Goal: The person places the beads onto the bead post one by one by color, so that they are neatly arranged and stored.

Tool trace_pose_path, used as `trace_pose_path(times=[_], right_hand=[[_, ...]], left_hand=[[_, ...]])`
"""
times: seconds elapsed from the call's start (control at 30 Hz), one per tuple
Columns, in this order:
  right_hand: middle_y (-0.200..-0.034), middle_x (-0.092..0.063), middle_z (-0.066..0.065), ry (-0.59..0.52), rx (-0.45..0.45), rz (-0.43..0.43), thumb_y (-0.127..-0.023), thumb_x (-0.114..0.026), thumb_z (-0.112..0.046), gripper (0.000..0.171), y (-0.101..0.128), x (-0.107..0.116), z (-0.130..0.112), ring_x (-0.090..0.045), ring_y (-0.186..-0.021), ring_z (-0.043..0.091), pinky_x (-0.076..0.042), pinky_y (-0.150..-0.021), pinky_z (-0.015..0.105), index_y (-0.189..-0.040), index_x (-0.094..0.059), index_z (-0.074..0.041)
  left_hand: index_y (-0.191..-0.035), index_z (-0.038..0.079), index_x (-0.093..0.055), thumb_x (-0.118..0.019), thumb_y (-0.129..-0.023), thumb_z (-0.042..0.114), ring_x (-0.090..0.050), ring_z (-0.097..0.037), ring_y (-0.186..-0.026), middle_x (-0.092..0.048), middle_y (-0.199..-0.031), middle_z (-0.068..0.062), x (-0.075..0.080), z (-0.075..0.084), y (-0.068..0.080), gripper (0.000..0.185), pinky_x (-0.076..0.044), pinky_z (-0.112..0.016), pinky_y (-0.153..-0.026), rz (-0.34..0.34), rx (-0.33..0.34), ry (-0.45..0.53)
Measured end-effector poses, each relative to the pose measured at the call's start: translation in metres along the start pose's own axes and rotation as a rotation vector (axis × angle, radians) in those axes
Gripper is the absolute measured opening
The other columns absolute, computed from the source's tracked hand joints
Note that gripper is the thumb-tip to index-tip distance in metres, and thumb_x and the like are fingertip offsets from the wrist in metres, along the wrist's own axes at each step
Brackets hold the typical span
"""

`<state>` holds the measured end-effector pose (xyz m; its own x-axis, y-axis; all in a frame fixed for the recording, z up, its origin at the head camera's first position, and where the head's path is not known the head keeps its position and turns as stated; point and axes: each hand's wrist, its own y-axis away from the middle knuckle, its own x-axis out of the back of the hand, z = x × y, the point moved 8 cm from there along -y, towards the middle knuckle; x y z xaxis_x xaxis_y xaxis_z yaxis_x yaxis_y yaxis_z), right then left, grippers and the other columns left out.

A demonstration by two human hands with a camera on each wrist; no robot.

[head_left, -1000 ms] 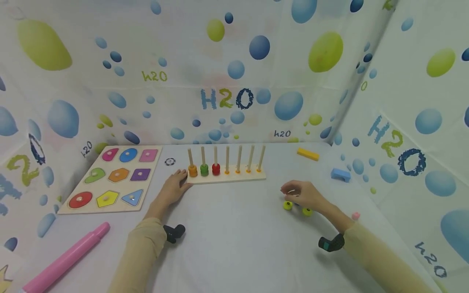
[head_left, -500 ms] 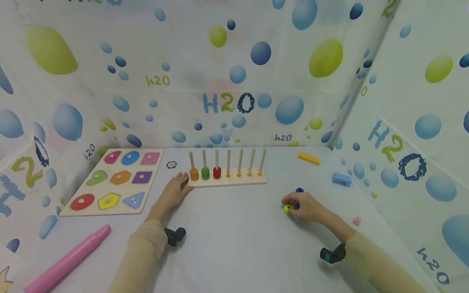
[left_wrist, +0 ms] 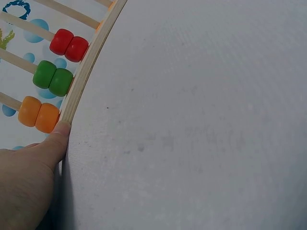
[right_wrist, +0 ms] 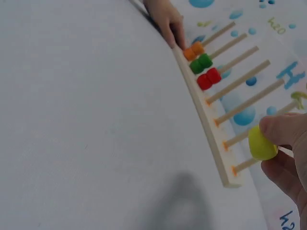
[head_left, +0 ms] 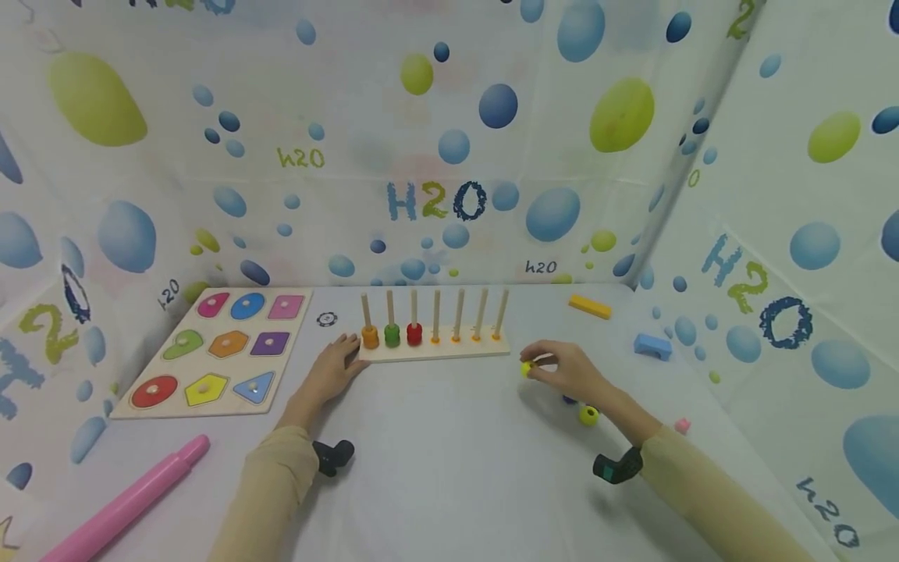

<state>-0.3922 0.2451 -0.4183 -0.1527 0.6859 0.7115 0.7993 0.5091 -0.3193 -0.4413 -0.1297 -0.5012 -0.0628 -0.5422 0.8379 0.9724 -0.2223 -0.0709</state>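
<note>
A wooden peg stand (head_left: 449, 353) with a row of upright pegs stands at the back middle. Its three leftmost pegs carry orange (left_wrist: 38, 115), green (left_wrist: 53, 79) and red (left_wrist: 69, 45) beads, a pair on each; the other pegs are bare. My left hand (head_left: 332, 367) holds the stand's left end, thumb at the front corner. My right hand (head_left: 572, 371) pinches a yellow bead (right_wrist: 261, 143) between thumb and fingers, above the table and just right of the stand. Below this hand lie another yellow bead (head_left: 588, 416) and a partly hidden dark blue bead (head_left: 570, 399).
At the left lie a shape puzzle board (head_left: 175, 382) and a long pink tube (head_left: 133, 499). A printed chip (head_left: 326, 319) is behind my left hand. Yellow (head_left: 590, 306) and blue (head_left: 653, 346) blocks and a small pink piece (head_left: 683, 425) are at the right.
My right hand came down to the loose beads, took a yellow one and lifted it up and left toward the stand. My left hand stays at the stand's end.
</note>
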Motion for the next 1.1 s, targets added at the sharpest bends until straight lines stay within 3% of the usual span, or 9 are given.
trace_pose_path(times=[0.3, 0.43, 0.6, 0.8, 1.1], right_hand=[[-0.104, -0.068, 0.007, -0.015, 0.129, 0.125, -0.083, -0.070, -0.001, 0.025, -0.072, -0.003, -0.047, -0.065, -0.095, 0.018, -0.056, -0.078, 0.023, -0.108, -0.064, 0.000], [-0.105, -0.067, 0.009, -0.015, 0.135, 0.199, -0.084, -0.069, -0.001, 0.026, -0.103, -0.002, -0.061, -0.064, -0.097, 0.018, -0.055, -0.081, 0.022, -0.109, -0.062, 0.001], [-0.107, -0.066, 0.008, -0.012, 0.117, 0.215, -0.086, -0.068, -0.004, 0.029, -0.139, -0.013, -0.072, -0.063, -0.099, 0.016, -0.053, -0.084, 0.020, -0.113, -0.060, 0.000], [-0.108, -0.066, 0.010, 0.021, 0.092, 0.182, -0.087, -0.067, -0.004, 0.026, -0.162, -0.028, -0.072, -0.064, -0.098, 0.017, -0.053, -0.084, 0.019, -0.112, -0.060, -0.001], [-0.109, -0.066, 0.014, 0.037, 0.059, 0.123, -0.088, -0.066, -0.004, 0.025, -0.175, -0.043, -0.065, -0.063, -0.099, 0.019, -0.052, -0.085, 0.018, -0.112, -0.059, -0.001]], left_hand=[[-0.141, -0.005, -0.036, -0.057, -0.095, 0.029, -0.018, -0.041, -0.138, -0.030, -0.148, -0.023, 0.004, -0.007, 0.003, 0.060, -0.011, -0.053, -0.115, -0.002, 0.022, -0.001], [-0.141, -0.005, -0.037, -0.057, -0.095, 0.029, -0.019, -0.040, -0.138, -0.031, -0.147, -0.023, 0.005, -0.003, 0.000, 0.060, -0.011, -0.053, -0.115, 0.003, 0.005, 0.003], [-0.141, -0.005, -0.036, -0.057, -0.095, 0.028, -0.018, -0.040, -0.139, -0.031, -0.148, -0.023, 0.003, -0.001, -0.001, 0.060, -0.010, -0.053, -0.115, -0.005, 0.006, 0.011], [-0.142, -0.003, -0.035, -0.057, -0.095, 0.030, -0.017, -0.039, -0.139, -0.030, -0.149, -0.021, -0.001, 0.000, -0.002, 0.061, -0.010, -0.053, -0.115, -0.014, 0.016, 0.006], [-0.142, -0.002, -0.035, -0.057, -0.095, 0.030, -0.018, -0.038, -0.139, -0.030, -0.149, -0.020, -0.001, -0.001, 0.001, 0.061, -0.011, -0.053, -0.115, -0.015, 0.031, 0.003]])
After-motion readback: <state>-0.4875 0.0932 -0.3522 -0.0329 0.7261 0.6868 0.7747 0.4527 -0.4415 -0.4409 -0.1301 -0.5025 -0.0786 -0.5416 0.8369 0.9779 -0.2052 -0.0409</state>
